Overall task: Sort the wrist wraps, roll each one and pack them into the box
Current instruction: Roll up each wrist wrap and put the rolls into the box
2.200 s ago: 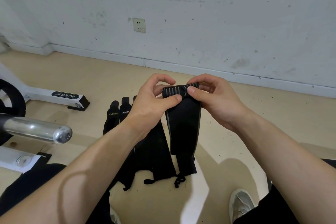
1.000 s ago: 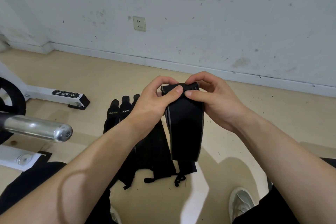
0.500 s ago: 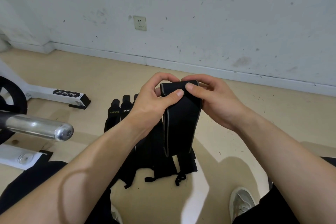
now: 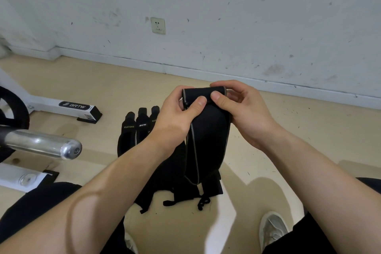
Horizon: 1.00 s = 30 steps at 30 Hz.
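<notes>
Two bare hands meet on one black wrist wrap (image 4: 208, 130), held up over the tan floor (image 4: 309, 130). Well to the left of the left hand (image 4: 175, 117), a shiny metal bar end (image 4: 47, 146) juts in from the edge. Beyond it a white frame foot (image 4: 68, 107) marked BRTW lies on the floor.

Just left of and below the left wrist, other black wraps (image 4: 142, 128) lie flat side by side with their narrow ends pointing toward the wall. Printed labels show on them. They run on under the forearm and under the hanging wrap.

The left hand curls on the left side of the held wrap's top. Its thumb presses on the front face and its fingers are mostly hidden behind. The wrist wrap sits between the two hands. Its top end is turned over into a thick fold, and the grey-edged rest hangs straight down below both hands, ending above the pile.

The right hand (image 4: 241, 113) pinches the top right corner. Its thumb lies on the front just beside the left thumb, and its forefinger arches over the top edge. Below the right forearm, a pale shoe (image 4: 272, 231) rests on the floor.
</notes>
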### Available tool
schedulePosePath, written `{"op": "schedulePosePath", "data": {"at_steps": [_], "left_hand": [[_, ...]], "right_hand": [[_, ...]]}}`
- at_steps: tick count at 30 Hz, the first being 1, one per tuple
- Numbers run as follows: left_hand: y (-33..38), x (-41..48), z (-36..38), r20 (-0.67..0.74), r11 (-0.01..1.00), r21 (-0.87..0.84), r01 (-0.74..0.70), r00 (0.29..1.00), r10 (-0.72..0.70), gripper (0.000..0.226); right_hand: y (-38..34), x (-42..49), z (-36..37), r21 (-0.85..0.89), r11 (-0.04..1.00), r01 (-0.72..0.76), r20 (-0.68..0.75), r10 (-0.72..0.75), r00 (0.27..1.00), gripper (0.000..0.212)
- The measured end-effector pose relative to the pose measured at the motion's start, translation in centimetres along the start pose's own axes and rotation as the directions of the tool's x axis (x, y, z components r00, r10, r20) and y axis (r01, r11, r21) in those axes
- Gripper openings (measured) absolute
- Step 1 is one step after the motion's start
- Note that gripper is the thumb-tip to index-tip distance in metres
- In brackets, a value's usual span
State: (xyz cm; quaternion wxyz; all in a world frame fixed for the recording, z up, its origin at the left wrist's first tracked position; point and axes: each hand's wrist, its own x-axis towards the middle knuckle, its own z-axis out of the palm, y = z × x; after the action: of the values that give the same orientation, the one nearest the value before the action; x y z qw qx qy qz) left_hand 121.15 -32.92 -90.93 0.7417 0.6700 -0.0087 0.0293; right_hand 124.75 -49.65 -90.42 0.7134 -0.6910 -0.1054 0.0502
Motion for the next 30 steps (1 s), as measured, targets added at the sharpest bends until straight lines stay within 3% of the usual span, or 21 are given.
{"op": "schedulePosePath", "data": {"at_steps": [6,9,12,15,19,25,28,30], "left_hand": [[-1.5,-0.5,1.6,-0.069,0.99,-0.114,0.08,0.994,-0.088,0.028],[-1.6,-0.5,1.4,-0.081,0.999,-0.018,0.036,0.996,-0.038,0.037],[-1.3,-0.1,0.7,-0.086,0.991,0.124,-0.047,0.995,0.058,0.016],[-0.8,0.2,0.2,-0.057,0.958,0.253,-0.135,0.987,0.154,0.017],[-0.4,0.3,0.0,0.018,0.902,0.379,-0.206,0.976,0.215,0.024],[-0.4,0.0,0.0,0.077,0.991,0.133,-0.014,0.997,0.003,0.027],[-0.5,0.0,0.4,0.053,0.996,-0.033,0.079,0.996,-0.077,0.034],[-0.3,0.0,0.6,0.002,0.998,-0.003,0.061,0.998,-0.061,0.028]], "right_hand": [[1.4,-1.4,2.5,-0.098,0.991,-0.09,0.073,0.097,0.993,0.025],[1.7,-1.6,3.0,-0.161,0.983,-0.085,0.069,0.097,0.993,0.029],[1.4,-1.4,2.9,-0.205,0.977,-0.058,0.041,0.067,0.997,0.035],[1.0,-1.0,2.5,-0.209,0.977,-0.035,-0.016,0.033,0.999,0.034],[1.0,-0.9,2.3,-0.098,0.993,-0.064,-0.027,0.062,0.998,0.026],[0.8,-0.7,1.8,-0.016,0.998,-0.057,-0.027,0.057,0.998,0.004],[0.7,-0.8,1.7,-0.003,0.999,-0.036,0.001,0.036,0.999,0.007],[0.6,-0.9,1.8,0.013,1.0,-0.024,0.022,0.023,0.999,0.01]]}}
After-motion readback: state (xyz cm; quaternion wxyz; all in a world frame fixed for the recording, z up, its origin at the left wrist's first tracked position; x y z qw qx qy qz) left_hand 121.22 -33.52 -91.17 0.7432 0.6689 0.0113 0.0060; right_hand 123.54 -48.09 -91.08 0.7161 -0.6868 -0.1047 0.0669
